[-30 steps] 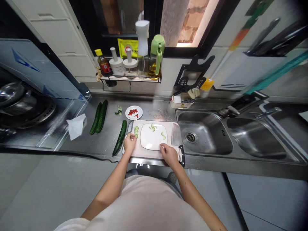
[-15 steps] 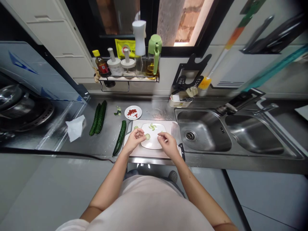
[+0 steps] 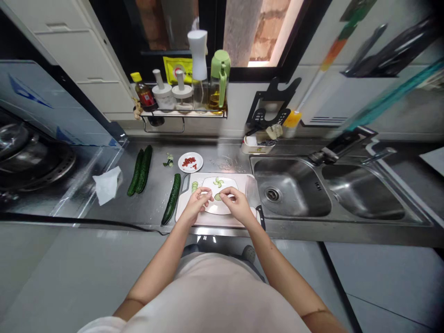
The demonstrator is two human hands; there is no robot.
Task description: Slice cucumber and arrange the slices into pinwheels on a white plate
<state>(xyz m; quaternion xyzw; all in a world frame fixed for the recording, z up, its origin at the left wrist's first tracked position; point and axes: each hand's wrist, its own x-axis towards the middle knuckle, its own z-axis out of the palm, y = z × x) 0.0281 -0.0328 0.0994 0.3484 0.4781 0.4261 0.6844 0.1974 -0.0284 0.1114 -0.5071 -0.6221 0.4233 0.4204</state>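
A pale green cucumber slice (image 3: 217,197) is pinched at the fingertips of my right hand (image 3: 237,203), above the white plate (image 3: 222,210). Just to its left, my left hand (image 3: 197,206) has its fingers bent and slightly apart, with nothing visible in them. Several cucumber pieces (image 3: 218,182) lie fanned out near the plate's far edge. The plate rests on a light cutting board (image 3: 183,208). More cucumber slices (image 3: 194,186) sit on the board beyond my left hand.
A whole cucumber (image 3: 171,200) lies left of the board, with two more cucumbers (image 3: 144,169) farther left. A small plate of red bits (image 3: 190,169) stands behind. A black-handled knife (image 3: 261,217) lies at the board's right, beside the sink (image 3: 291,185). Crumpled white tissue (image 3: 107,184) lies left.
The cucumber slice has passed from my left hand to my right hand. My hands have come closer together over the plate. The view has shifted slightly.
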